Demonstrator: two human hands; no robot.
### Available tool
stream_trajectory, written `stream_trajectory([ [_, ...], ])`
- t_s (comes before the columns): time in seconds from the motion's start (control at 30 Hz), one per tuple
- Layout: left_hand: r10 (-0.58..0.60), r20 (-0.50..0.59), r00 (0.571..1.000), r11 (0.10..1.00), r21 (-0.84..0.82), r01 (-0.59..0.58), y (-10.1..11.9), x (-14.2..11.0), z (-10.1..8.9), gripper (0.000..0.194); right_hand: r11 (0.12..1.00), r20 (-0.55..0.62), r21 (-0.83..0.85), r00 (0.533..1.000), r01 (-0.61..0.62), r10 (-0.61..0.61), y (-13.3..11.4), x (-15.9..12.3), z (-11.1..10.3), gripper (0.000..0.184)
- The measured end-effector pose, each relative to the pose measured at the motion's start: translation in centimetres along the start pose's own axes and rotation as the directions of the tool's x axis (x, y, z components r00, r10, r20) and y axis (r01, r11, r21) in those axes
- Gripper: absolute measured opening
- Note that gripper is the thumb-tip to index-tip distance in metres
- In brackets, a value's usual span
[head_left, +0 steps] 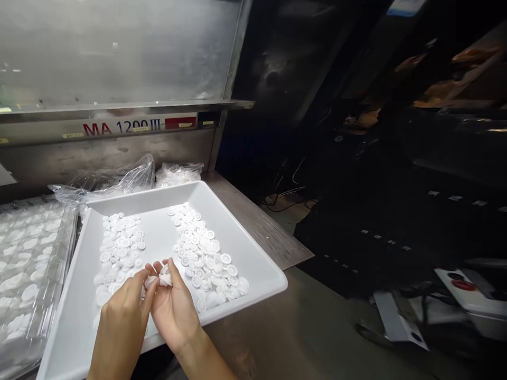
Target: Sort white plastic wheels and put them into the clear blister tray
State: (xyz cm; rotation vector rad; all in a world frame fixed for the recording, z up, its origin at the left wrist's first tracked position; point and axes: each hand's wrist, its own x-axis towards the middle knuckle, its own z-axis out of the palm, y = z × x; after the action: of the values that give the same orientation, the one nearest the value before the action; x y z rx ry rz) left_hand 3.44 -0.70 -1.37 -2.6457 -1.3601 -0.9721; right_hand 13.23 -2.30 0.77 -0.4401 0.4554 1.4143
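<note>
My left hand (123, 311) and my right hand (173, 311) meet over the near part of a white plastic tray (158, 198). Several small white plastic pieces (165, 277) rest in the curled fingers and palm of my right hand. Between the thumb and fingers of my left hand is a white plastic piece (149, 282), pressed close to the others; its exact shape is partly hidden. Inside the tray lie two heaps of small round white plastic discs: a left heap (121, 240) and a right heap (206, 253). Some discs show a ring of holes.
To the left stands a clear plastic blister tray (31, 264) with white parts in its pockets. Crumpled clear plastic bags (130, 177) lie behind the white tray. A metal machine panel (119, 53) rises at the back. The metal table's corner (293, 253) juts right.
</note>
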Motion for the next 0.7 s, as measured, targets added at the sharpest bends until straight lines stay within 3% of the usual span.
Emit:
stream_trajectory([
  [0.17, 0.108, 0.018, 0.994, 0.993, 0.047, -0.108, 0.0, -0.5, -0.9, 0.017, 0.998, -0.047, -0.035, 0.998, 0.048, -0.050, 0.1, 0.0, 0.0, 0.017],
  [0.33, 0.267, 0.072, 0.961, 0.948, 0.158, -0.275, -0.3, -0.2, -1.7, 0.015, 0.993, -0.031, -0.073, 0.995, 0.093, -0.096, 0.3, -0.2, 0.0, 0.011],
  [0.57, 0.185, 0.166, 0.969, 0.983, -0.044, -0.180, -0.7, -0.2, -1.8, 0.019, 0.981, 0.023, -0.137, 0.991, 0.135, -0.133, 0.7, 0.1, -0.6, 0.007],
  [0.7, 0.127, 0.127, 0.984, 0.991, -0.050, -0.122, -1.1, 0.0, -1.6, 0.017, 0.981, 0.062, -0.145, 0.991, 0.127, -0.119, 0.8, 0.2, -0.7, 0.006],
])
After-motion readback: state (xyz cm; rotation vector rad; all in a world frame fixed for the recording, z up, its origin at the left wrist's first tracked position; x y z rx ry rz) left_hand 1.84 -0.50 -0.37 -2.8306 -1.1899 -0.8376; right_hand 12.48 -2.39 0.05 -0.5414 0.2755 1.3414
